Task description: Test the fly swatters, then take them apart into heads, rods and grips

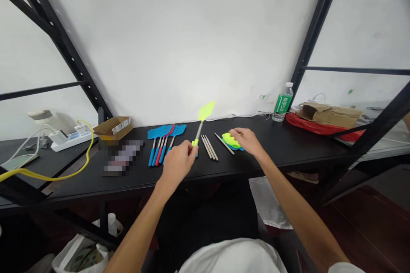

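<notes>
My left hand [180, 158] is closed around the handle of a yellow-green fly swatter [206, 111], whose head points up and away above the table. My right hand [246, 140] is over a small pile on the right, its fingertips closed at a loose yellow-green swatter head [229, 138]. Beneath it, the edge of a blue swatter head [241, 149] shows. Several thin metal rods [209, 148] lie between my hands, and a single rod [224, 143] rests beside the pile. To the left, several blue fly swatters [156, 133] and a red fly swatter [158, 153] lie side by side.
The black table [192, 172] stands against a white wall. At the left are an open cardboard box [113, 129], a power strip [75, 138] and a yellow cable [88, 153]. A green-labelled water bottle [283, 102] stands at the back right, near brown packaging [333, 114].
</notes>
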Tool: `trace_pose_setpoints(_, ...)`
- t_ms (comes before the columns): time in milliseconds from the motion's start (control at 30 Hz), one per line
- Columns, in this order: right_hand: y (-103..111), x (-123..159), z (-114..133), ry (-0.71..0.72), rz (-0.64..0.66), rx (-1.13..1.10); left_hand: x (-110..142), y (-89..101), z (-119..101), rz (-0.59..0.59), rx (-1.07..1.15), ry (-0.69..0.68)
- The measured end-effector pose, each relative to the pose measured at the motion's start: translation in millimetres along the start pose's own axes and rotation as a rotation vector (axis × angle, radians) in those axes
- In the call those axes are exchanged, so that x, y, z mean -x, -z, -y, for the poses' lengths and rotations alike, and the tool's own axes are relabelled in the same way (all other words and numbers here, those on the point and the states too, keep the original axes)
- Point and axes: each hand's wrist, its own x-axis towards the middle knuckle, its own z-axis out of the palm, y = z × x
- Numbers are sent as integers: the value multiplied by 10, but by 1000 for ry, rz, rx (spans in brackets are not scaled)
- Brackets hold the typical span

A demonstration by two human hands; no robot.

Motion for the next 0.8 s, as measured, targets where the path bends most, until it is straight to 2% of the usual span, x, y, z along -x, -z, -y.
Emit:
trace_pose_setpoints(67,-162,91,181,-78,168,-420,62,-85,-155,7,92,-87)
trace_pose_setpoints(133,-329,196,364,-155,238,-830,128,-186,-291,58,193,-170)
trace_pose_setpoints(233,-494,316,551,-311,138,-1286,225,-338,-428,139,257,-196)
trace_pose_setpoints(300,-517,348,591,-418,35,-1450,285,-424,-480,170,264,-192)
trace_pose_setpoints(433,-432,338,553,-526,-91,-1492,350,-506,-556,212,365,-254)
trace_pose_setpoints(500,-381,333,548,-490,-93,-1472,337,-504,-596,232,510,-265)
trace_pose_setpoints(567,-338,338,573,-419,-64,-1461,308,-488,-633,304,723,-235)
trace_pose_setpoints(633,-280,341,606,-358,-30,-1454,286,-462,-660,469,980,-130)
trace_pose_setpoints(700,-170,322,612,-308,1,-1446,285,-421,-669,682,1232,22)
trace_pose_setpoints(800,123,237,511,-202,-42,-1423,285,-324,-616,935,1420,148)
